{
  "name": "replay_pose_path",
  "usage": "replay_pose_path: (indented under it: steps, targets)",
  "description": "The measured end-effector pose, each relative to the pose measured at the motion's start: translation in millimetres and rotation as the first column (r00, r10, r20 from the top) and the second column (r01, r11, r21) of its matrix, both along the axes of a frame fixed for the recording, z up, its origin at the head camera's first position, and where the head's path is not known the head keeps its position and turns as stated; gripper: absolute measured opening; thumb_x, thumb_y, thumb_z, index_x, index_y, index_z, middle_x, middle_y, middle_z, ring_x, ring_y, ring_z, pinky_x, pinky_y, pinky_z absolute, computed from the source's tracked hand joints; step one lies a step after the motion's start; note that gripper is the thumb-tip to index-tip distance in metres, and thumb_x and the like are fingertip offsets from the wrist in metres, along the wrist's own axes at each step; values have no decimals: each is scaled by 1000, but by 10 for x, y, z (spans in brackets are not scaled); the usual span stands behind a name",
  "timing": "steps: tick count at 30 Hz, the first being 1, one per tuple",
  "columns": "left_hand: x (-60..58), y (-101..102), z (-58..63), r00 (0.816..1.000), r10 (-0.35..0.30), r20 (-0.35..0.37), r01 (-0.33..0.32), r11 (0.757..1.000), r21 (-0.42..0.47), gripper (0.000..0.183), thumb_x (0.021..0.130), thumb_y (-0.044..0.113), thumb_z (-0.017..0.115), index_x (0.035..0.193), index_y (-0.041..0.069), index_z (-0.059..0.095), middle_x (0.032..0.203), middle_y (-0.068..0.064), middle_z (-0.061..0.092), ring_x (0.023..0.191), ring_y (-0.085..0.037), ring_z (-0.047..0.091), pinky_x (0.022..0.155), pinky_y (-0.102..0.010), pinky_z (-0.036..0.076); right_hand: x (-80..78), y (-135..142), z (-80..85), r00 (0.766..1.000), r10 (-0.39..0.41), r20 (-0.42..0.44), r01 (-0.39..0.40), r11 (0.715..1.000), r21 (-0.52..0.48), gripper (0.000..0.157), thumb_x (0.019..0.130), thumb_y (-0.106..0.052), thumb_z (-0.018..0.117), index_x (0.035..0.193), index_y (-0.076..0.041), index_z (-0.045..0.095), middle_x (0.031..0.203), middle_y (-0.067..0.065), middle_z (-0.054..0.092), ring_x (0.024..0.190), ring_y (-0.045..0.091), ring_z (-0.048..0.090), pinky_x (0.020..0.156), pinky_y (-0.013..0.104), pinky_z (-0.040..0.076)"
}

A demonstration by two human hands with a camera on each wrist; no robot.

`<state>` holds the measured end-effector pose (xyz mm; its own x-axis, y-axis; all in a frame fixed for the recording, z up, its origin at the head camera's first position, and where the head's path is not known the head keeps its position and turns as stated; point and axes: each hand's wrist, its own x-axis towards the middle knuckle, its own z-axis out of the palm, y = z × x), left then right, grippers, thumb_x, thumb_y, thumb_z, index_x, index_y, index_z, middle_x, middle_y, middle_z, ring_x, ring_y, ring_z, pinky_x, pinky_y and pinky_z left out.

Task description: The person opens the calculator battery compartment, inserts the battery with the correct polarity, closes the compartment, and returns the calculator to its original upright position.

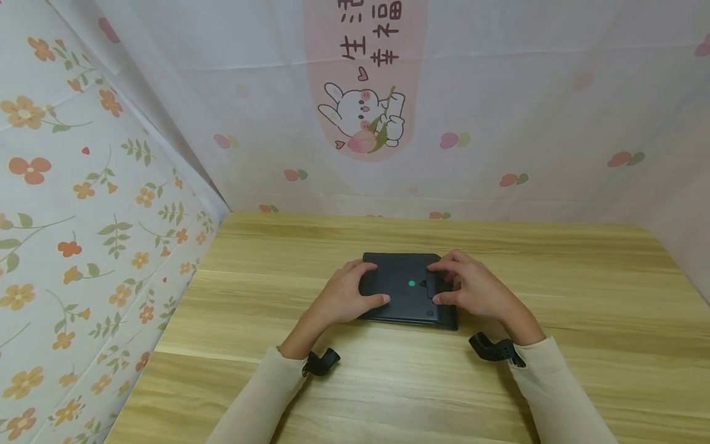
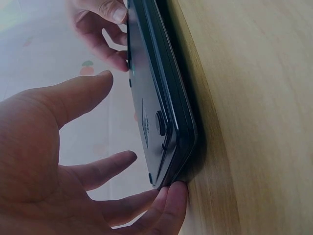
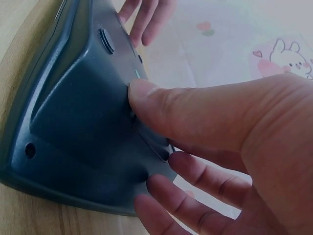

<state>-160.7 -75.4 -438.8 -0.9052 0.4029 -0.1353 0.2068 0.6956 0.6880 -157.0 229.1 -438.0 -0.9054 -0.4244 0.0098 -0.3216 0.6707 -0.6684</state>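
Note:
A black calculator [image 1: 400, 288] lies face down on the wooden table, its back showing a round green sticker and a small latched battery cover [image 1: 424, 285]. My left hand [image 1: 348, 293] is at its left end. In the left wrist view the outer fingertips [image 2: 176, 193] touch that end, while the thumb and index finger stand off the back. My right hand [image 1: 471, 288] is over the right end. Its thumb [image 3: 146, 95] rests on the calculator's back beside the cover, and the other fingers bend lightly against the surface farther along.
The wooden table [image 1: 233, 345] spreads around the calculator. A white cloth with a rabbit print [image 1: 366, 114] hangs behind it, and a flowered cloth [image 1: 100, 246] hangs on the left. Black wrist mounts [image 1: 490, 348] sit near both sleeve cuffs.

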Motion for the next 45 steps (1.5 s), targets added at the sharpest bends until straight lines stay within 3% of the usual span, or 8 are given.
replay_pose_path:
  steps: [25,45]
  targets:
    - [-33,10,-15,1000,-10,-2,10,1000,-9,72,99,41,79,160,9,57,170,-20,43,155,-46,41,122,-62,37,2,4,20,1000,-19,5,19,1000,-23,40,95,-10,88,132,-1,73,128,13,63,105,29,67,88,51,59]
    - [-17,0,-12,1000,-9,-1,9,1000,-5,72,99,42,79,160,10,57,170,-20,42,155,-46,41,122,-63,38,17,-23,24,999,-18,-31,18,1000,-2,33,96,-8,84,127,-1,76,127,13,63,103,29,66,85,49,58]
